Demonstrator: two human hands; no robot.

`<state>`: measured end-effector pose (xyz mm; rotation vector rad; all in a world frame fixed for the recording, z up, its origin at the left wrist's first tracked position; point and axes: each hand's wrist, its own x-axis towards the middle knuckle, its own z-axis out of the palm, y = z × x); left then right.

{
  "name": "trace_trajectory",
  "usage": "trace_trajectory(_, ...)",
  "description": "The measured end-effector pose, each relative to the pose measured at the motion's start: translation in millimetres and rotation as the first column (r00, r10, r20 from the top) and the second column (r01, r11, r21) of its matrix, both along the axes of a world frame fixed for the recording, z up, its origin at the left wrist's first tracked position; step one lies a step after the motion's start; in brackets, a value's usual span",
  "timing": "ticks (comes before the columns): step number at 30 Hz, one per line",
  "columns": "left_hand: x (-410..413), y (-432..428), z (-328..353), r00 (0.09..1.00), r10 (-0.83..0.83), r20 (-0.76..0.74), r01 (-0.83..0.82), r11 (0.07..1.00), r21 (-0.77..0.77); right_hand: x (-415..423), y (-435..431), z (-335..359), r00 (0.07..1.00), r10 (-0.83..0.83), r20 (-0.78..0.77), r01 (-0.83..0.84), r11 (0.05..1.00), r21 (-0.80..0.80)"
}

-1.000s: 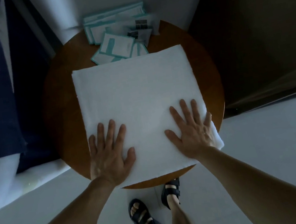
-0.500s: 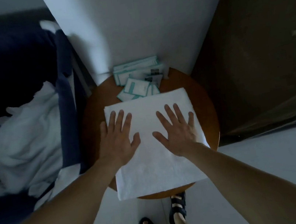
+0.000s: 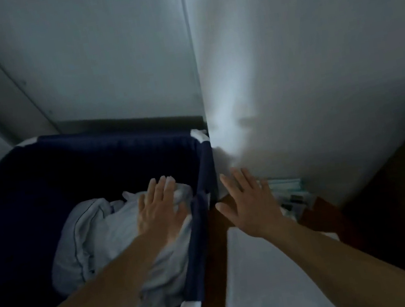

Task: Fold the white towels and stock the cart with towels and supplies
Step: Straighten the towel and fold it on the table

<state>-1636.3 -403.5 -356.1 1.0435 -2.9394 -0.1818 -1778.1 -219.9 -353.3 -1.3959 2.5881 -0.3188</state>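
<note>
Dim, blurry shot. L hand (image 3: 161, 210) is flat with fingers straight, gripping nothing, over crumpled white linen (image 3: 97, 247) inside the navy fabric bin (image 3: 200, 169) (touching or just above, can't tell). R hand (image 3: 252, 207) is likewise released, fingers spread, above the far end of the folded white towel (image 3: 264, 281). Towel lies on the brown table (image 3: 324, 215), near end cut off at frame bottom. Teal packets (image 3: 288, 189) sit by the wall, partly hidden behind R hand.
</note>
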Motion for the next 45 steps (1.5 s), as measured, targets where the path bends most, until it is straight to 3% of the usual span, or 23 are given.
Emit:
trace_trajectory(7,61,-157,-41,0.978,0.184,0.099,-0.19,0.98,0.055,42,-155,-37,0.975,0.209,0.077,-0.213,0.976,0.052)
trace_trajectory(11,81,-235,-87,0.974,0.183,0.135,-0.201,0.97,0.137,67,-242,-101,0.957,0.176,0.23,-0.227,0.95,0.215)
trace_trajectory(17,112,-304,-162,0.968,0.15,0.202,-0.201,0.944,0.262,96,-325,-203,0.891,0.124,0.437,-0.334,0.83,0.446)
trace_trajectory(21,130,-329,-196,0.956,0.123,0.265,-0.21,0.92,0.331,114,-360,-257,0.883,0.205,0.422,-0.433,0.703,0.565)
trace_trajectory(23,136,-336,-207,0.952,0.111,0.285,-0.214,0.909,0.358,124,-361,-275,0.901,0.228,0.369,-0.416,0.693,0.589)
trace_trajectory(26,130,-340,-208,0.951,0.092,0.296,-0.207,0.9,0.383,131,-355,-283,0.937,0.196,0.289,-0.321,0.81,0.492)
trace_trajectory(31,100,-334,-179,0.975,0.022,0.219,-0.122,0.883,0.454,114,-355,-254,0.854,-0.017,0.52,-0.076,0.985,0.157)
trace_trajectory(35,74,-316,-138,0.987,-0.053,0.154,-0.058,0.768,0.638,72,-340,-186,0.759,-0.108,0.642,0.12,0.992,0.025)
trace_trajectory(40,45,-268,-71,0.992,-0.111,0.063,0.037,0.721,0.692,27,-296,-78,0.754,-0.047,0.656,0.21,0.962,-0.173)
trace_trajectory(42,36,-245,-46,0.991,-0.136,-0.006,0.106,0.74,0.664,20,-278,-37,0.768,0.041,0.639,0.156,0.956,-0.248)
trace_trajectory(45,28,-219,-13,0.995,-0.052,-0.087,0.09,0.843,0.53,16,-252,8,0.821,0.159,0.549,0.073,0.923,-0.377)
